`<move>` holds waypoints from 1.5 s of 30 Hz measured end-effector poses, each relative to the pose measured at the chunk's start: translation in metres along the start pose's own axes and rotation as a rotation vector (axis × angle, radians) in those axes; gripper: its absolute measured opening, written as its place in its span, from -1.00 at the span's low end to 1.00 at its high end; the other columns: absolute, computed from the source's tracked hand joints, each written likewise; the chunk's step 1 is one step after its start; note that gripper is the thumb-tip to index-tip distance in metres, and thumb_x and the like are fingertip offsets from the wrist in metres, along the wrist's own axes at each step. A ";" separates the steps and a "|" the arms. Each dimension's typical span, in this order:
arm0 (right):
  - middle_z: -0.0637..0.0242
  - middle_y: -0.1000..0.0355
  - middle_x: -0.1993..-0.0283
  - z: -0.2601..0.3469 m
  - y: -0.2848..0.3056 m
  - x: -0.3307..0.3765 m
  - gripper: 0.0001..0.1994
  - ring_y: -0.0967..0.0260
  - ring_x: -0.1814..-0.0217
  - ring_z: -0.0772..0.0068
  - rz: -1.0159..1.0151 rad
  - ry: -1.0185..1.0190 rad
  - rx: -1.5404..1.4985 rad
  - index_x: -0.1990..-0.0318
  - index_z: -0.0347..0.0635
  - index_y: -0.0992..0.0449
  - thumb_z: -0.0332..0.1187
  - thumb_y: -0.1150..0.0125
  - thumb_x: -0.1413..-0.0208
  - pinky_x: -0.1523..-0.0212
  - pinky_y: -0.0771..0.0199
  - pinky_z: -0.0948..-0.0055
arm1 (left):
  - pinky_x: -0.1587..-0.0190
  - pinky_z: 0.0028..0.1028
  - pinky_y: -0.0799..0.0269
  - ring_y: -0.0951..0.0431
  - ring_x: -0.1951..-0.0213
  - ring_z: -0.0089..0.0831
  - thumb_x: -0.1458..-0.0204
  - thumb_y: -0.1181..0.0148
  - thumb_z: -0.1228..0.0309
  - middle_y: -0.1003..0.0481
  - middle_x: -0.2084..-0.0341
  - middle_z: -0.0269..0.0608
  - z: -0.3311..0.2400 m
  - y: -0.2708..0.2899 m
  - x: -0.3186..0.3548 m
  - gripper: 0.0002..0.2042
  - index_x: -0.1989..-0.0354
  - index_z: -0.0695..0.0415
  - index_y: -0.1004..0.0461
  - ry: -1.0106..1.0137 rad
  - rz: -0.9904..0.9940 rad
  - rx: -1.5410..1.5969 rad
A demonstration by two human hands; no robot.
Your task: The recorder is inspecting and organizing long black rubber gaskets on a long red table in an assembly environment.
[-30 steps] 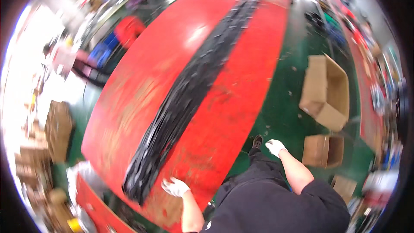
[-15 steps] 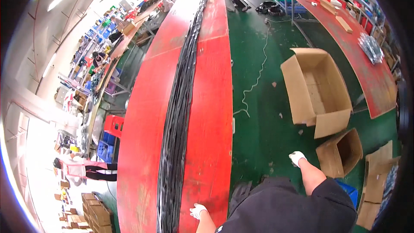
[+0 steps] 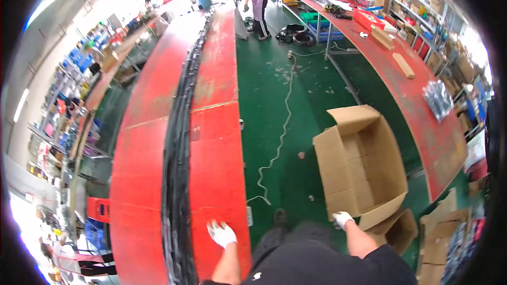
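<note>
My left hand [image 3: 222, 234], in a white glove, is over the long red table [image 3: 216, 179], fingers spread and holding nothing. To its left a long bundle of black strips [image 3: 177, 179] runs along the table toward the far end, apart from my hand. My right hand [image 3: 343, 219], also in a white glove, hangs out to the side over the near flap of a large open cardboard box [image 3: 338, 179]. Its fingers are loosely bent with a gap between them, and nothing shows in them. Whether it touches the flap I cannot tell.
A smaller cardboard box [image 3: 401, 232] stands by the large one. A white cable [image 3: 285, 132] winds over the green floor [image 3: 274, 95]. Another red table [image 3: 417, 105] is on the right, with a clear plastic bag [image 3: 438, 100] on it. Two people [image 3: 259, 2] stand at the far end.
My view has moved forward along the table and tilted up, bringing the far people into sight. The left hand has swung forward over the table; the right is now by the large box.
</note>
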State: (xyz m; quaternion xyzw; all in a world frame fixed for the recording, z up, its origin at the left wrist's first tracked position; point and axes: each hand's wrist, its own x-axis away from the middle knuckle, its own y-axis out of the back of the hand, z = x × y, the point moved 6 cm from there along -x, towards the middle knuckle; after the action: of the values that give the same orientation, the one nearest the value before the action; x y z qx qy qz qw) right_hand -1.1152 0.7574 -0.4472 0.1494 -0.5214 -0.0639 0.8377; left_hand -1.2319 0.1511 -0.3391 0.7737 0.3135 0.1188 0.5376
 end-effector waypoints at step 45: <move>0.21 -0.55 0.23 1.194 0.350 -0.720 -0.72 -0.53 0.33 0.16 -0.077 -0.160 -0.222 -0.02 -0.20 -0.55 -0.21 -0.19 -0.34 0.17 -0.69 -0.08 | -0.08 -0.24 -0.57 -0.60 -0.09 -0.08 -0.28 -0.25 0.33 -0.54 -0.10 -0.03 -1.120 -0.559 -1.027 -0.71 -0.12 0.13 -0.55 -0.248 0.114 0.533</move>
State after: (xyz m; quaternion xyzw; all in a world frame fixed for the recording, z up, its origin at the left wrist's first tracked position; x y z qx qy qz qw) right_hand -2.5213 1.0584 -0.4601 0.0699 -0.5702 -0.1650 0.8017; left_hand -2.8111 0.4961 -0.2469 0.9124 0.2217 -0.0331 0.3424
